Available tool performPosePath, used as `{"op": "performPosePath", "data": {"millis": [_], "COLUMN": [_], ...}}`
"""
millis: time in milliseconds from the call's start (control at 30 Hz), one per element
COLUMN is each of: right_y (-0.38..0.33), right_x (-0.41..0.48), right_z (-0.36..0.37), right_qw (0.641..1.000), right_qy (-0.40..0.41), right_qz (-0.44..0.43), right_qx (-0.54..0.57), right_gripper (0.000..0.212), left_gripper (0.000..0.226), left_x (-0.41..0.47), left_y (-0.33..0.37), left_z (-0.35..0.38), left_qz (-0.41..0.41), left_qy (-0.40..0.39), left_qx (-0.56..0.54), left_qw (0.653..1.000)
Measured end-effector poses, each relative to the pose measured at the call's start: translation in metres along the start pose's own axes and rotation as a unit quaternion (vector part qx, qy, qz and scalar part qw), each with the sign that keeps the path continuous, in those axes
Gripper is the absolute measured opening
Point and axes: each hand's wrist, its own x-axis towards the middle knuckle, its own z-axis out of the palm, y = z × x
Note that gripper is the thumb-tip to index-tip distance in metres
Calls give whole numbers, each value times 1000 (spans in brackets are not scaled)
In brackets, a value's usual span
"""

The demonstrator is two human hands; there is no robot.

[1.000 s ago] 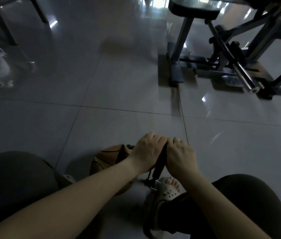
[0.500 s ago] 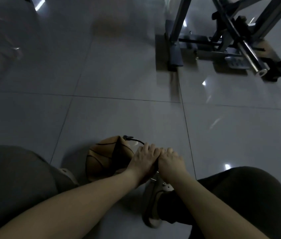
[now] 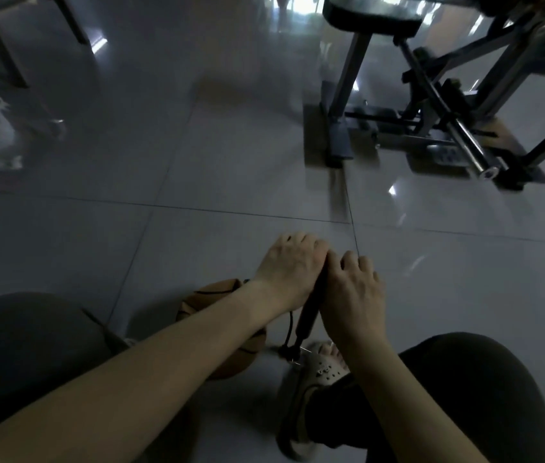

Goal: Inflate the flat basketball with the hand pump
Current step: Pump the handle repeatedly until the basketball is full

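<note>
While left hand and right hand grip pump, basketball (orange) alongside.

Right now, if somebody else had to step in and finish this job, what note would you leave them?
Left hand: grips the top of the hand pump, fingers curled over it.
Right hand: grips the same top, beside the left.
The pump stands on the floor, base by the sandalled right foot; a black hose runs from the base towards the basketball, which lies on the floor under the left forearm.
Done: pump set up, both hands on it.
Left: pump until the ball is firm. How full it is cannot be told here.
</note>
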Motion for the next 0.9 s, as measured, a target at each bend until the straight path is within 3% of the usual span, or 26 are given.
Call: {"op": "performPosePath", "data": {"millis": [100,267,467,633,767,833,900], "right_y": [-10,-10,-9,-5,-5,-2,2], "right_x": [-16,-29,-30,-23,-18,-17,-14], "right_z": [24,57,90,89,62,43,24], "right_qw": [995,972,935,938,929,946,975], "right_qy": [-85,-229,-352,-346,-363,-310,-200], "right_qz": [36,16,1,-24,-27,-20,-22], "right_qx": [-25,-50,-36,-14,72,97,98], "right_gripper": [39,43,62,54,37,35,31], "left_gripper": [35,9,26,29,36,34,35], "left_x": [-19,-43,-58,-57,-56,-46,-33], "left_y": [9,18,20,8,0,0,-2], "left_z": [40,100,141,139,114,91,63], "left_qz": [-1,-17,-30,-25,-12,-22,-16], "left_qy": [-24,-46,-94,-149,-192,-163,-80], "left_qx": [16,37,15,3,-19,-42,-57], "left_qw": [1000,998,995,989,981,986,995]}}
